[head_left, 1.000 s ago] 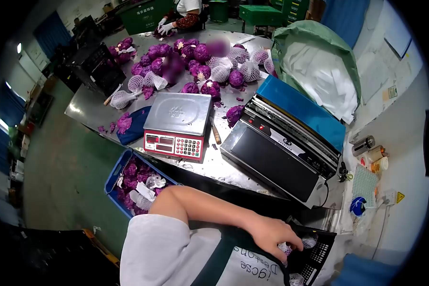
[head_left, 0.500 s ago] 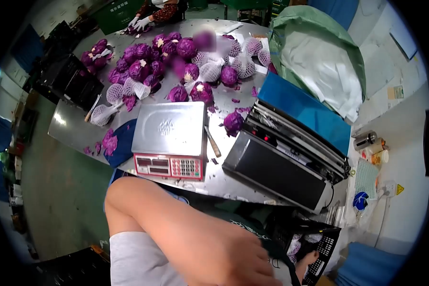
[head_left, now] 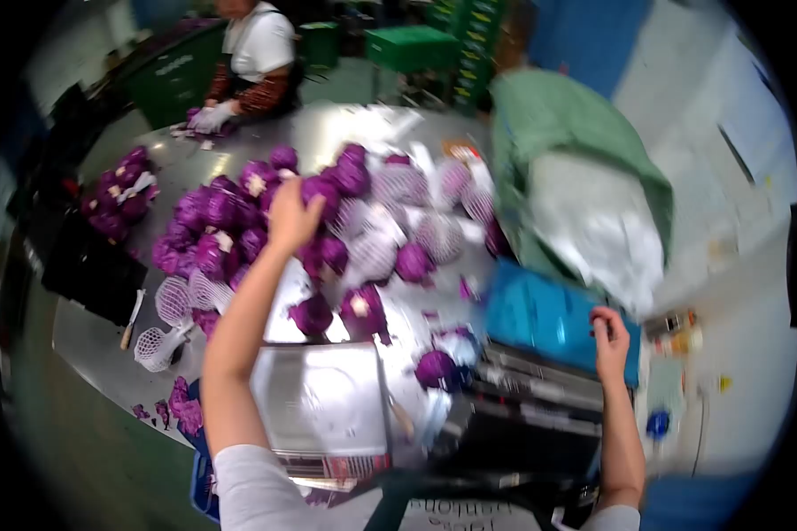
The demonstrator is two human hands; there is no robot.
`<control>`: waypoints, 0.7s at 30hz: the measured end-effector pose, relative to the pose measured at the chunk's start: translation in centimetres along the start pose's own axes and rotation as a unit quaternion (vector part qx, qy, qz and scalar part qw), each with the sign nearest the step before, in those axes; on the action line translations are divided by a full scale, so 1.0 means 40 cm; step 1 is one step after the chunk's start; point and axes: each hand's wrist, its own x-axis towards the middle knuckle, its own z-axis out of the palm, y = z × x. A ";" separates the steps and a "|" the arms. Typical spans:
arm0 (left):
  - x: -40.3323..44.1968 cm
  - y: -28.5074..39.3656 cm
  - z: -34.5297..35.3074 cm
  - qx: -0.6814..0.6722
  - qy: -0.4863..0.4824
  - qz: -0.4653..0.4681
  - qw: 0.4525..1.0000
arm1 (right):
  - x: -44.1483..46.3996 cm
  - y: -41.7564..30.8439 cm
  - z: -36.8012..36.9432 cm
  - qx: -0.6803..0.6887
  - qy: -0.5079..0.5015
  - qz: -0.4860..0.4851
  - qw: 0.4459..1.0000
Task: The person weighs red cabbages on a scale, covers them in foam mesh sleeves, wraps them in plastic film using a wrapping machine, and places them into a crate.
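My left hand (head_left: 292, 218) reaches out over the heap and is at the side of a red cabbage (head_left: 321, 196). Its thumb and fingers are spread, and motion blurs where they touch. Loose red cabbages (head_left: 205, 209) lie heaped to its left; others in white foam nets (head_left: 398, 184) lie to its right. My right hand (head_left: 609, 343) hovers over the blue top of a sealing machine (head_left: 540, 310), fingers curled in, with nothing visible in them. The scale (head_left: 319, 398) stands below my left forearm, its pan bare.
A green sack (head_left: 558, 115) of white packing stands at the back right. Knives (head_left: 133, 319) (head_left: 400, 414) lie at the left edge and beside the scale. Across the table a gloved person (head_left: 255, 66) handles cabbage leaves. A black crate (head_left: 93, 265) stands at the left.
My left hand has swung from low in front of my body up to the cabbages. The right has risen from the crate at lower right to above the sealing machine. The view has tilted up.
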 end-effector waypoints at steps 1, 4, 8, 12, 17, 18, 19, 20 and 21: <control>0.031 -0.029 0.033 0.082 -0.016 -0.015 0.996 | 0.102 0.011 0.063 -0.082 -0.047 -0.036 0.995; 0.059 -0.104 0.128 0.231 -0.021 -0.023 0.973 | 0.359 0.059 0.229 -0.190 -0.115 -0.135 0.966; 0.049 -0.112 0.187 0.200 -0.080 -0.072 0.974 | 0.585 0.325 0.365 -0.329 -0.151 -0.119 0.925; 0.005 -0.093 0.158 0.091 -0.045 -0.009 0.995 | 0.591 0.377 0.430 -0.271 -0.142 -0.148 0.940; -0.024 -0.046 0.142 -0.085 -0.096 -0.034 0.991 | 0.492 0.123 0.375 -0.138 -0.129 -0.160 0.969; -0.032 -0.046 0.151 -0.041 -0.082 0.007 0.996 | 0.485 0.096 0.338 -0.142 -0.126 -0.182 0.965; -0.039 -0.040 0.156 -0.025 -0.078 -0.013 0.997 | 0.468 0.069 0.300 -0.147 -0.124 -0.204 0.960; -0.047 -0.040 0.159 -0.026 -0.082 -0.030 0.996 | 0.447 0.034 0.260 -0.134 -0.113 -0.218 0.960; -0.052 -0.041 0.160 -0.025 -0.086 -0.046 0.995 | 0.420 -0.025 0.212 -0.164 -0.108 -0.222 0.955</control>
